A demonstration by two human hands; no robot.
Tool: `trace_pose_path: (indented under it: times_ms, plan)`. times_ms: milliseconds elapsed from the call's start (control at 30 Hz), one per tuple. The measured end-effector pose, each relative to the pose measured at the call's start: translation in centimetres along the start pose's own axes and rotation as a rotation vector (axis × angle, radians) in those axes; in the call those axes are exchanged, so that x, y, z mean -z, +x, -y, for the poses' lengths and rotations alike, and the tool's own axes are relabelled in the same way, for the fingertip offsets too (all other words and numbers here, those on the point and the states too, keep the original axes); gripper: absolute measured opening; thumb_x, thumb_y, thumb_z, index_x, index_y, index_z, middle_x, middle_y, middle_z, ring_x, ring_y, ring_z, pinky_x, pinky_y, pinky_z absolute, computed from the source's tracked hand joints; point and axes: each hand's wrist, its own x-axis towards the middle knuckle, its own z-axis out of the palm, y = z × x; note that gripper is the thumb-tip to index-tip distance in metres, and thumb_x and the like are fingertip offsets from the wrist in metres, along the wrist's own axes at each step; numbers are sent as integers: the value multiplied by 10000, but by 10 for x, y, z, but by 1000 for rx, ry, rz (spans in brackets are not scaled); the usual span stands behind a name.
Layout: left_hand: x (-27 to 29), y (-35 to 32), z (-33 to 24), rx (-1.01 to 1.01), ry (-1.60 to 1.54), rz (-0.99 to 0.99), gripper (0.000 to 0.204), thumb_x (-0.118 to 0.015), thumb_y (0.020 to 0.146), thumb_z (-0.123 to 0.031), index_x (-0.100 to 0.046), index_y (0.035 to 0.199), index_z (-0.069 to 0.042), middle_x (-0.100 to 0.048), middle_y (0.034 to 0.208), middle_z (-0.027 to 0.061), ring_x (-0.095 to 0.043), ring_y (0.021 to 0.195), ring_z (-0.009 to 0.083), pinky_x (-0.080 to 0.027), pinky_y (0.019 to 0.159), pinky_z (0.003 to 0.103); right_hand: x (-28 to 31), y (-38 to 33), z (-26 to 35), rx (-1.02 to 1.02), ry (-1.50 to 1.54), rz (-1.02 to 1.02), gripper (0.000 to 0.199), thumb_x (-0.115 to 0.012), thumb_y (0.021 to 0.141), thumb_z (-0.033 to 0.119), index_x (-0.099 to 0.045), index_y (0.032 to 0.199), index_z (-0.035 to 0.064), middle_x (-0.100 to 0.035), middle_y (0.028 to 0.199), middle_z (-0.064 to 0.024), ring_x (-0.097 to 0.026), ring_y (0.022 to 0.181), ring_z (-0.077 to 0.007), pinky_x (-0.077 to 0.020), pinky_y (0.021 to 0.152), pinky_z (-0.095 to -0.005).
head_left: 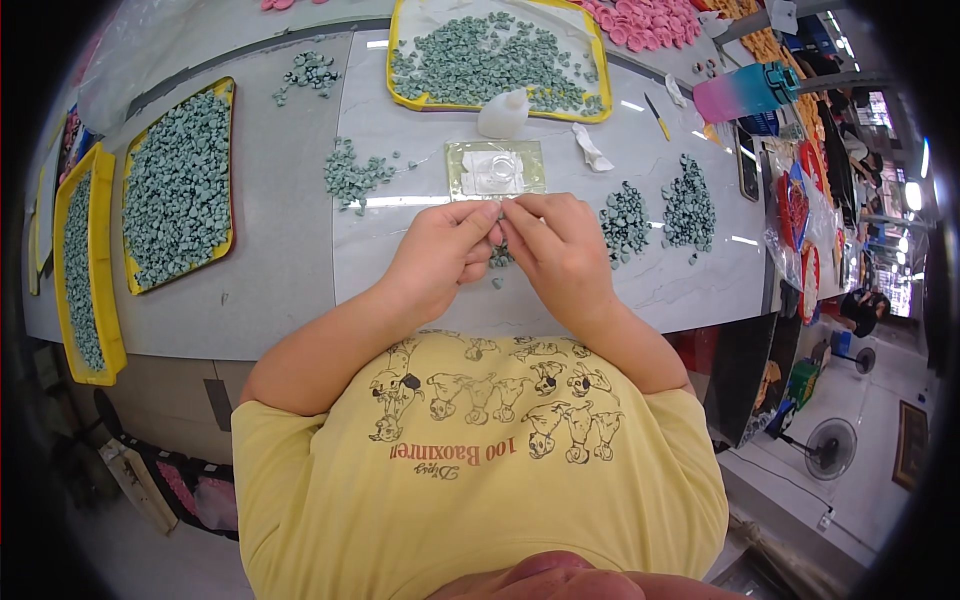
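Green pieces (499, 257) lie between left hand (440, 250) and right hand (562, 248), fingertips (492, 211) pinched narrow, contents unclear

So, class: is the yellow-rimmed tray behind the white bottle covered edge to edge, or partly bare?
Partly bare: green pieces spread across much of the tray, but white lining shows along its far side.

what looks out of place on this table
Perhaps the crumpled white scrap to the right of the white bottle: it lies loose, like litter. Otherwise, no obvious spill or damage stands out.
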Motion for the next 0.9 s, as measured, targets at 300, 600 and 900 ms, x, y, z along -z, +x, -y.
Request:
trace_pose_path:
  times_ms: [300,600,900]
  plan:
    - [-3,-3,-5,-43,94,-61,221,-458,925,-161,-557,994,25,-470,749,-6,-315,509,39,-266,438,191,0,6,-10,-9,12,-5,251,-700,635,17,-646,877,56,-603,824,-24,-557,712,-176,-408,612,-299]
    - [3,-9,-11,-64,146,-35,255,-446,884,-65,-462,1116,38,-519,831,35,-337,543,28,-286,452,184,-14,16,-36,186,-174,22,316,-683,623,43,-643,935,71,-599,826,-16,-549,684,-161,-410,593,-294]
    - [15,-9,-11,-68,99,-12,157,-448,903,-96,-453,1020,9,-549,859,79,-344,540,33,-297,452,182,-22,19,-34,360,-318,65,332,-617,652,120,-631,979,66,-586,921,-19,-547,744,-173,-413,635,-315]
